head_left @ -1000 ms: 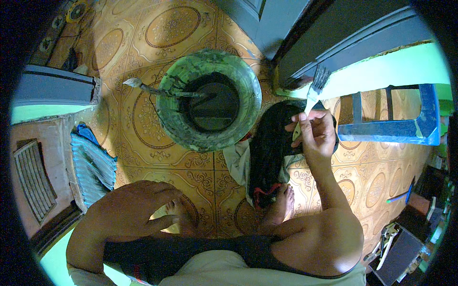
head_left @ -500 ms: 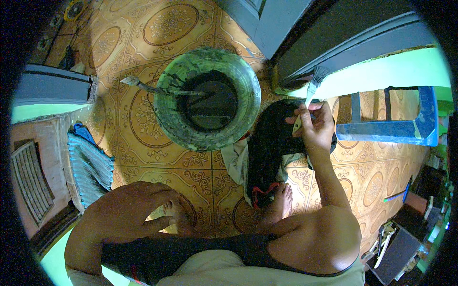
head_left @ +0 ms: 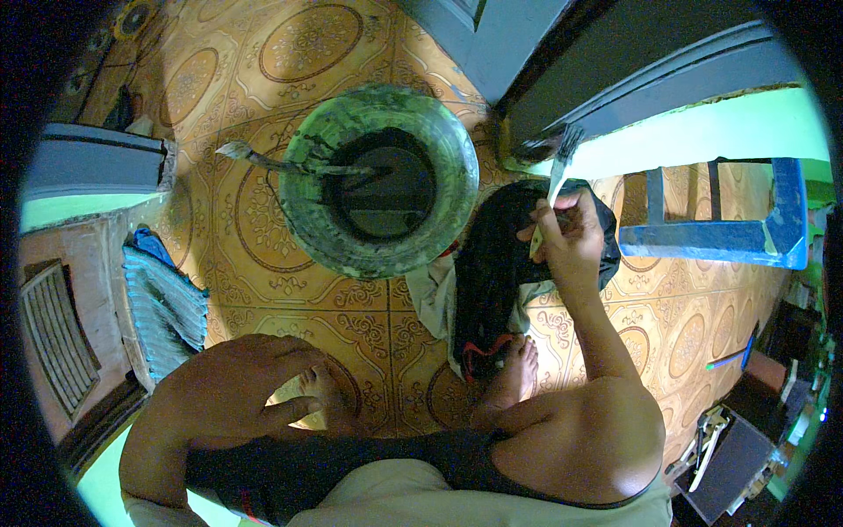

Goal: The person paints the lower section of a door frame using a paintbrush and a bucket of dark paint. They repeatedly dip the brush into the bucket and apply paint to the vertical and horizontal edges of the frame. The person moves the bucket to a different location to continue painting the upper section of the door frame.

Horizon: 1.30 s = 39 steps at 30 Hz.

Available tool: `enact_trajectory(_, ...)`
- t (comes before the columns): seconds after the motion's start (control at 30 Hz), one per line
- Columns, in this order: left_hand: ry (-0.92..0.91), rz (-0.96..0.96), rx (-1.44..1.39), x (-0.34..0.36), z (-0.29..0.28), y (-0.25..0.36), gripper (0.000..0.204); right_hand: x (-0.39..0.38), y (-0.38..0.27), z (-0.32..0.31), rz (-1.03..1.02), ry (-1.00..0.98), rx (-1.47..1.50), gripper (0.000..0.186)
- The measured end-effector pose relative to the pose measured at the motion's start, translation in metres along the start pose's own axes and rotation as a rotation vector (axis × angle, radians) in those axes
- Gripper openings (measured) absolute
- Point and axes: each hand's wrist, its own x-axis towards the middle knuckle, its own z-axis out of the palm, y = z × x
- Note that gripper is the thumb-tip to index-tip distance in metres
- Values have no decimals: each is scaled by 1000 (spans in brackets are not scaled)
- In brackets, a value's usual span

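Observation:
My right hand (head_left: 569, 230) grips the pale handle of a paintbrush (head_left: 557, 180). Its dark bristles point up toward the lower edge of the grey-painted door frame (head_left: 606, 114), just above a bright green wall strip (head_left: 685, 132). My left hand (head_left: 294, 356) hangs low on the left with its thumb apart from the fingers, holding nothing that I can see. Ahead of me stands a round, paint-smeared bucket (head_left: 457, 176) with dark contents. A second brush (head_left: 263, 160) lies across its left rim, its far end reaching over the opening.
Dark cloth (head_left: 492, 263) lies crumpled right of the bucket, near my bare foot (head_left: 518, 369). A blue plastic frame (head_left: 702, 239), possibly a stool, is at the right. A blue-edged cloth (head_left: 165, 285) rests by the left wall. A dark box (head_left: 729, 470) holding tools sits lower right.
My right hand has shifted slightly left and down, carrying the paintbrush, and the bristles have moved a little left along the door frame's lower edge. My left hand stays in place.

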Motion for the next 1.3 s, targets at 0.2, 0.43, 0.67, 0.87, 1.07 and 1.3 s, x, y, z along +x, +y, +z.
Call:
enact_trajectory(0.2, 3, 7, 1, 2, -2, 2, 53, -8, -12, 3, -217, 64, -11, 13)
enact_trajectory(0.43, 21, 28, -10, 2, 1, -1, 54, 20, 21, -3, 27, 2, 55, 16)
enact_trajectory(0.67, 28, -51, 16, 3, 2, -1, 53, -12, 33, 5, 8, -13, -66, 15)
enact_trajectory(0.87, 30, -56, -8, 4, 3, 1, 55, 17, 24, 3, -39, 12, 36, 14)
enact_trajectory(1.07, 68, -70, 21, 1, 6, -1, 54, 8, 65, -3, 145, -95, 41, 17)
enact_trajectory(1.3, 43, -78, 32, 11, 2, 3, 52, 1, 41, -6, -79, 48, 50, 15)
